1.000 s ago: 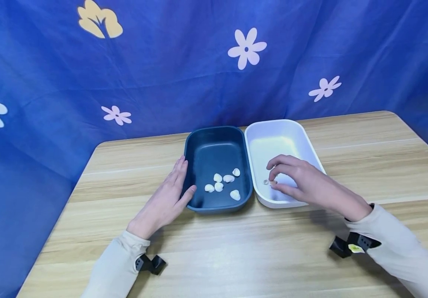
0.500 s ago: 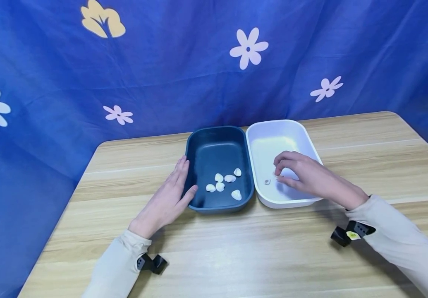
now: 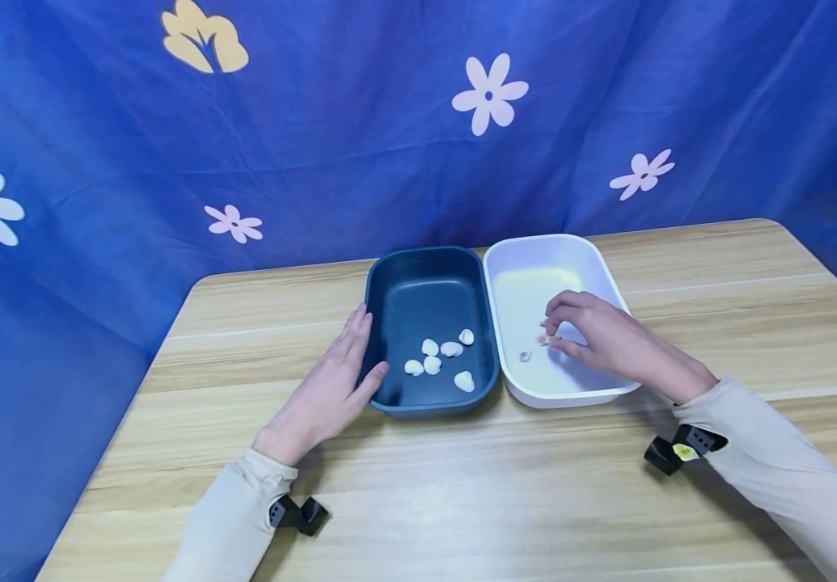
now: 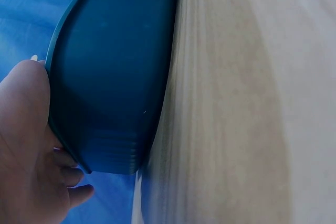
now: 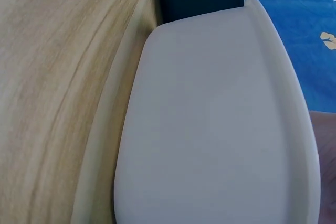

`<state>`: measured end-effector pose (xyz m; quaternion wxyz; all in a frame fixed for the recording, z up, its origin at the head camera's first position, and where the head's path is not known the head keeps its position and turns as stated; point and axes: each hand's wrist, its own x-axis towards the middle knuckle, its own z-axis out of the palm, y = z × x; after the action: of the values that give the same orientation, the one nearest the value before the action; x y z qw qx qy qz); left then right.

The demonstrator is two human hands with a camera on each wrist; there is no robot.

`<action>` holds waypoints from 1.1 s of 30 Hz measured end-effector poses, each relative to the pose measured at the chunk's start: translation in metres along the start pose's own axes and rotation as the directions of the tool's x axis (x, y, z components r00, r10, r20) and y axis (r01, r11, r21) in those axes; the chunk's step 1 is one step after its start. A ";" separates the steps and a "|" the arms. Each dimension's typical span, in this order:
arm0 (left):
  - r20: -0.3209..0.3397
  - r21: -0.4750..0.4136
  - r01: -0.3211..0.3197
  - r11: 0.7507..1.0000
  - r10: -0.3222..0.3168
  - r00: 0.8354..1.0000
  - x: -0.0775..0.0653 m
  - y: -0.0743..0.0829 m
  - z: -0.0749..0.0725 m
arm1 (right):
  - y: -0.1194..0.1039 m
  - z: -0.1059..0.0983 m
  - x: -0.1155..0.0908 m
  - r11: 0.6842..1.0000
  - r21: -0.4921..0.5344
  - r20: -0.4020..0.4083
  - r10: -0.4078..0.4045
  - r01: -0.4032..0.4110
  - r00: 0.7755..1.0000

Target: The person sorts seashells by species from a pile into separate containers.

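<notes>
In the head view, my left hand (image 3: 327, 392) lies along the left wall of the dark teal bin (image 3: 425, 402), fingers fairly straight and thumb at the near rim. The left wrist view has this hand (image 4: 29, 145) against the bin's rim. Several white seashells, such as this seashell (image 3: 464, 381), lie on that bin's floor. My right hand (image 3: 600, 335) reaches into the white bin (image 3: 516, 283), its thumb and curled fingers pinching a small seashell (image 3: 543, 340). Another small seashell (image 3: 525, 356) lies just left of it. The right wrist view mostly holds the white bin's outer wall (image 5: 205, 114).
Both bins stand side by side near the back of the wooden table (image 3: 462, 501). A blue curtain (image 3: 360, 121) with flower prints hangs behind it. Small black cameras sit on both wrists, such as the left wrist camera (image 3: 298, 515).
My right hand has shifted slightly right and farther back within the white bin, and the small seashell at its fingertips has moved along. The left hand keeps its place on the teal bin.
</notes>
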<state>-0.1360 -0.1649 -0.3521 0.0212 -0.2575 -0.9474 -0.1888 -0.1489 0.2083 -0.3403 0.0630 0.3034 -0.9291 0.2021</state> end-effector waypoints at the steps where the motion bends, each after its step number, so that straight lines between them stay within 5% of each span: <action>1: 0.000 0.000 0.000 1.000 0.000 1.000 0.000 0.000 0.000 | 0.000 0.000 0.000 1.000 0.001 0.001 0.003 -0.003 1.000; 33: -0.001 -0.005 -0.005 1.000 0.005 1.000 0.001 0.000 -0.001 | 0.007 0.009 -0.003 0.998 -0.046 -0.010 0.042 -0.043 0.999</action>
<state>-0.1364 -0.1648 -0.3512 0.0213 -0.2598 -0.9463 -0.1910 -0.1505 0.2116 -0.3515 0.0698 0.2811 -0.9394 0.1833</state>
